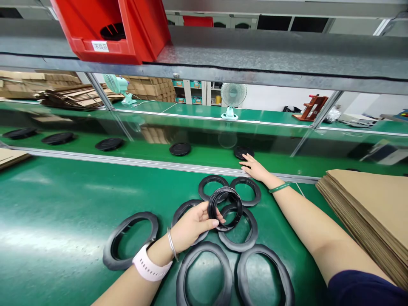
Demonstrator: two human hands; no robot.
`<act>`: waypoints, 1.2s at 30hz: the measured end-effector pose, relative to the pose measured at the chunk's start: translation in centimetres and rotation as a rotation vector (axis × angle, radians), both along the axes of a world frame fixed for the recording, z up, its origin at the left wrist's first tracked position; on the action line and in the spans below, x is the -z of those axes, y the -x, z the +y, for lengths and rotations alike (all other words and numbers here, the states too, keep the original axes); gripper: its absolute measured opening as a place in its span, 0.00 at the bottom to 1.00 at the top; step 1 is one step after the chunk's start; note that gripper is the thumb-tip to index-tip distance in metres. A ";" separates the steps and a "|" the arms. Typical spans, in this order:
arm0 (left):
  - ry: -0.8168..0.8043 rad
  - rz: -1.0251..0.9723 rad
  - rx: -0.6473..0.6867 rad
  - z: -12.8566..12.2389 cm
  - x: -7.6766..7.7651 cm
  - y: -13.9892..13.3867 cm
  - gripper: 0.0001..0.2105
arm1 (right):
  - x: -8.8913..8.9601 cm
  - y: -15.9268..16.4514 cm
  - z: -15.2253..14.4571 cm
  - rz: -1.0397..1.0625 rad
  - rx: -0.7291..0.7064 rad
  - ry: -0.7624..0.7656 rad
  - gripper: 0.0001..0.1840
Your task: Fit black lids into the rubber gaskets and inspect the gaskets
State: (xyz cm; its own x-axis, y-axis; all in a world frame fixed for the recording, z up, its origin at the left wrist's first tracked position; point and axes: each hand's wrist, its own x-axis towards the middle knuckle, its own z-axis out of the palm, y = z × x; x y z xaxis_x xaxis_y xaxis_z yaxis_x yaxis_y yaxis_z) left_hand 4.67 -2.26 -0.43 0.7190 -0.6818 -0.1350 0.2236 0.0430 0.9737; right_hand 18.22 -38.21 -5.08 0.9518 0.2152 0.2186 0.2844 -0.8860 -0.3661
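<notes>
The left hand [191, 223] pinches a black plastic collar [212, 207], while the right hand [257, 170], fingers spread, is nearer the black disc [242, 151] just beyond its fingertips.

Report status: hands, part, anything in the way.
Left hand holding glossy black ring. Right hand at black disc, contact unclear. Duller rings lie around left hand; nothing visibly blocking right hand.
</notes>
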 end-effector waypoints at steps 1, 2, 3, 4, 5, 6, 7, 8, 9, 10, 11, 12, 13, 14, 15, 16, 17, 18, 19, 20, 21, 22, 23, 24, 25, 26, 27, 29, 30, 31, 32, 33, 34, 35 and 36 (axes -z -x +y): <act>0.000 0.000 -0.001 0.0 0.0 0.0 0.20 | 0.0 0.0 0.0 0.000 -0.001 0.001 0.20; -0.001 -0.002 -0.001 0.0 -0.1 0.0 0.20 | -0.1 0.0 0.1 0.000 -0.004 0.002 0.20; -0.001 -0.003 -0.002 0.0 -0.2 0.0 0.19 | -0.1 0.0 0.1 -0.002 -0.007 0.002 0.20; -0.003 -0.004 -0.001 0.0 -0.2 0.0 0.19 | -0.1 0.1 0.1 -0.003 -0.012 0.001 0.20; -0.004 -0.006 0.000 0.0 -0.2 0.0 0.19 | -0.1 0.1 0.1 -0.004 -0.015 -0.003 0.20; -0.006 -0.007 0.000 0.0 -0.3 0.0 0.19 | -0.1 0.0 0.1 -0.003 -0.019 -0.008 0.20; -0.007 -0.007 0.001 0.0 -0.3 0.0 0.19 | -0.1 0.0 0.1 -0.001 -0.022 -0.012 0.20; -0.007 -0.009 0.001 0.0 -0.3 0.0 0.19 | -0.1 0.0 0.1 0.001 -0.025 -0.015 0.20; -0.008 -0.010 0.001 0.0 -0.3 0.1 0.19 | -0.1 0.0 0.1 0.003 -0.026 -0.016 0.20; -0.009 -0.011 0.001 0.0 -0.3 0.1 0.19 | 0.0 -0.1 0.1 0.004 -0.028 -0.015 0.20; -0.010 -0.009 0.002 0.0 -0.4 0.1 0.19 | 0.0 -0.1 0.1 0.003 -0.028 -0.013 0.20; -0.010 -0.006 0.003 0.0 -0.4 0.1 0.19 | 0.0 -0.1 0.1 0.001 -0.028 -0.009 0.20; -0.010 -0.004 0.003 0.0 -0.4 0.1 0.19 | 0.0 -0.1 0.1 0.001 -0.027 -0.006 0.20; -0.009 -0.002 0.002 0.0 -0.4 0.1 0.19 | 0.0 -0.1 0.1 0.001 -0.027 -0.004 0.20; -0.008 -0.002 0.002 0.0 -0.4 0.1 0.19 | 0.1 -0.1 0.1 0.000 -0.029 -0.003 0.20; -0.006 -0.004 0.003 0.0 -0.4 0.1 0.19 | 0.1 0.0 0.1 -0.003 -0.032 -0.005 0.20; -0.005 -0.007 0.005 0.0 -0.4 0.1 0.19 | 0.1 0.0 0.1 -0.005 -0.037 -0.009 0.20; -0.005 -0.010 0.007 0.0 -0.4 0.0 0.19 | 0.1 0.0 0.1 -0.009 -0.041 -0.013 0.20; -0.005 -0.013 0.008 0.0 -0.4 0.0 0.19 | 0.1 0.0 0.1 -0.014 -0.045 -0.018 0.19; -0.005 -0.015 0.009 0.0 -0.4 0.0 0.19 | 0.1 0.0 0.1 -0.018 -0.050 -0.022 0.19; -0.004 -0.016 0.010 0.0 -0.4 0.0 0.19 | 0.1 0.0 0.1 -0.023 -0.053 -0.025 0.19; -0.003 -0.016 0.011 0.0 -0.4 0.0 0.19 | 0.1 0.0 0.2 -0.028 -0.055 -0.027 0.19; -0.001 -0.016 0.012 0.0 -0.4 0.0 0.19 | 0.0 0.0 0.2 -0.034 -0.056 -0.028 0.19; 0.001 -0.016 0.013 0.0 -0.4 0.0 0.19 | 0.0 -0.1 0.2 -0.042 -0.055 -0.029 0.18; 0.002 -0.016 0.014 0.0 -0.3 0.0 0.19 | 0.0 -0.1 0.2 -0.048 -0.054 -0.031 0.18; 0.002 -0.016 0.014 0.0 -0.3 0.0 0.19 | 0.0 -0.1 0.2 -0.055 -0.050 -0.035 0.17; 0.002 -0.015 0.013 0.0 -0.3 0.0 0.19 | 0.0 0.0 0.2 -0.061 -0.046 -0.041 0.16; 0.003 -0.014 0.012 0.0 -0.3 0.0 0.19 | 0.0 0.0 0.3 -0.072 -0.045 -0.057 0.15; 0.004 -0.013 0.012 -0.1 -0.3 0.0 0.19 | 0.0 0.1 0.3 -0.079 -0.046 -0.067 0.15; 0.004 -0.014 0.012 -0.1 -0.3 0.0 0.19 | 0.0 0.1 0.3 -0.087 -0.047 -0.079 0.16; 0.004 -0.014 0.011 -0.1 -0.3 0.0 0.19 | -0.1 0.1 0.3 -0.097 -0.047 -0.092 0.17; 0.002 -0.015 0.011 -0.1 -0.3 0.0 0.19 | -0.1 0.2 0.3 -0.107 -0.045 -0.099 0.18; 0.001 -0.016 0.010 -0.1 -0.3 0.1 0.19 | -0.1 0.2 0.4 -0.117 -0.043 -0.097 0.19; 0.000 -0.015 0.010 -0.1 -0.3 0.1 0.19 | -0.1 0.2 0.4 -0.124 -0.043 -0.082 0.20; 0.000 -0.012 0.009 -0.1 -0.3 0.1 0.19 | -0.2 0.2 0.5 -0.128 -0.046 -0.056 0.21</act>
State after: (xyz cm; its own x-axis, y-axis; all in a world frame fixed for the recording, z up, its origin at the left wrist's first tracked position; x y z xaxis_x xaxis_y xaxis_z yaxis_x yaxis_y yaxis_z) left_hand 4.61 -2.33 -0.14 0.7145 -0.6881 -0.1262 0.2122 0.0412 0.9764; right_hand 18.07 -37.76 -4.92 0.9046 0.2423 0.3507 0.3720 -0.8503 -0.3722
